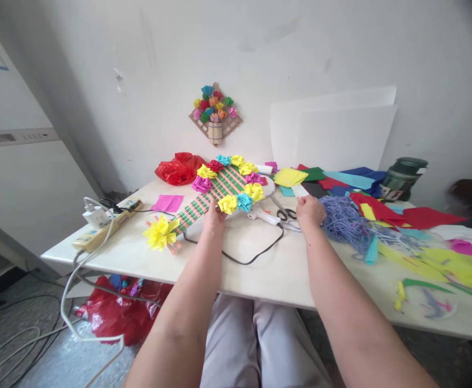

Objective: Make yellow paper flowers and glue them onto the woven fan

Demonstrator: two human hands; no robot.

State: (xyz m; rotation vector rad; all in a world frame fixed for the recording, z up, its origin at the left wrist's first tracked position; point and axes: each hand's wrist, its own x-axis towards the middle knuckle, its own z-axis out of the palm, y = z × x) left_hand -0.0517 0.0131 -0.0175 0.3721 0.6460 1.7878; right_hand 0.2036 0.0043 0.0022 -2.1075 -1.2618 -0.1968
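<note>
Low in the frame the person's lap shows between two forearms. At centre, the left hand [214, 218] presses its fingers on the woven craft [207, 200] ringed with paper flowers. Just right, the right hand [309, 210] pinches a white slip [299, 190] beside scissors [286, 214] and glue gun [263, 216]. Judged step: decorating; next comes careful placing on the craft. Farther right lie paper sheets [341, 180].
</note>
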